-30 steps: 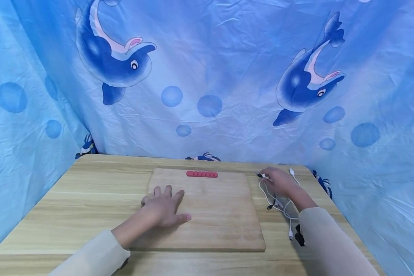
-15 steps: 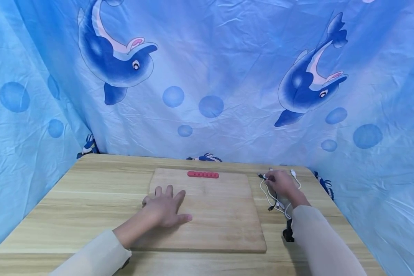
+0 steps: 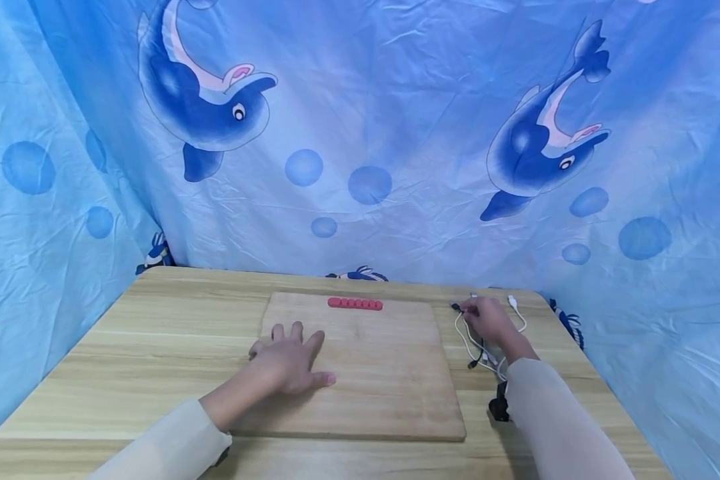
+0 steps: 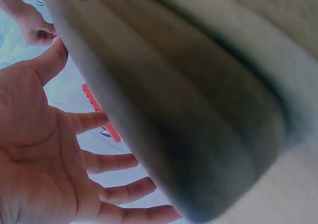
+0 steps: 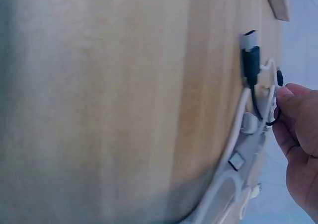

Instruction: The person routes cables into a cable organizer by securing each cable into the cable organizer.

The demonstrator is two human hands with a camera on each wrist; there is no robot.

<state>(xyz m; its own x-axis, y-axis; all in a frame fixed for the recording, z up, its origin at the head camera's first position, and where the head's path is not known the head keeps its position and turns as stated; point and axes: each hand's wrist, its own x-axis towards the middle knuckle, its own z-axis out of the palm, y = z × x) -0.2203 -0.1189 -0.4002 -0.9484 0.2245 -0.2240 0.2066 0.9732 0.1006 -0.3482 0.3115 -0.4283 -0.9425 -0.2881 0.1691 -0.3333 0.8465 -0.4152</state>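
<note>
Head: we see right hand (image 3: 489, 320), nearer one, pinching what looks like black cable (image 3: 482, 345) at right of bench (image 3: 156, 347); black end (image 3: 456, 307) points left, towards red strip (image 3: 355, 304), long axis left-right, on board (image 3: 390, 387). Left wrist: we see left hand (image 4: 39, 144), fingers spread, holding nothing. Right wrist: black plug (image 5: 251, 62) points up frame, long axis likewise.

On the table (image 3: 174, 333), near its middle, a board (image 3: 384, 387). On the board, along its far edge between the corners, a strip (image 3: 355, 304). On the board's left part, nearer than the strip, the left hand (image 3: 289, 363). On the table, right of the board, a tangle of cables (image 3: 486, 359). At the tangle's far end, the right hand (image 3: 486, 319), with a cord between thumb and fingers. Just left of that hand, 1 plug (image 3: 455, 307); farther right, 1 connector (image 3: 513, 301). Behind and beside the table, a curtain (image 3: 336, 100).
</note>
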